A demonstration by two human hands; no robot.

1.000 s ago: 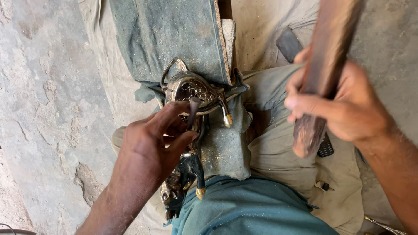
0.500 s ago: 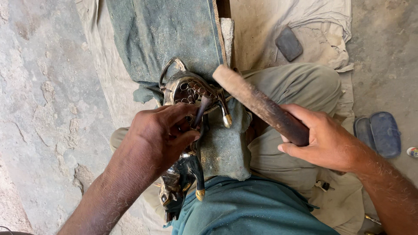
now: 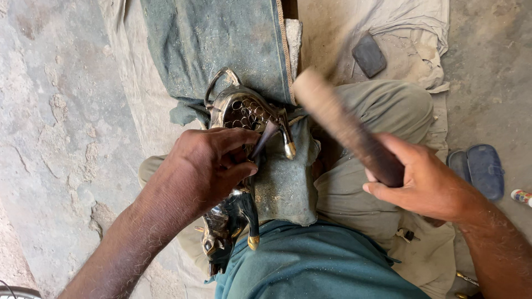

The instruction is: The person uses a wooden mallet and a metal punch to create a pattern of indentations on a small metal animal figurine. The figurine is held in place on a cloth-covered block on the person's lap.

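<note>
While the metal animal figure [image 3: 235,182] is steadied across a dusty cloth pad [image 3: 285,182] on the lap, a thin punch [image 3: 261,141] is pinched by the fingers of the left hand [image 3: 208,166] and set against the figure's pierced back. A wooden mallet [image 3: 346,127], blurred, is gripped by the clenched right hand [image 3: 426,182] just beside the punch. A field of round openings is already cut near the figure's handle-like loop; how much is left cannot be judged. Gold-coloured tips are seen on the legs. Rough, cracked concrete floor [image 3: 61,127] is seen at the left; a pale sheet [image 3: 410,33], a dark flat stone [image 3: 369,55] and a blue sandal [image 3: 477,169] are seen at the right.
</note>
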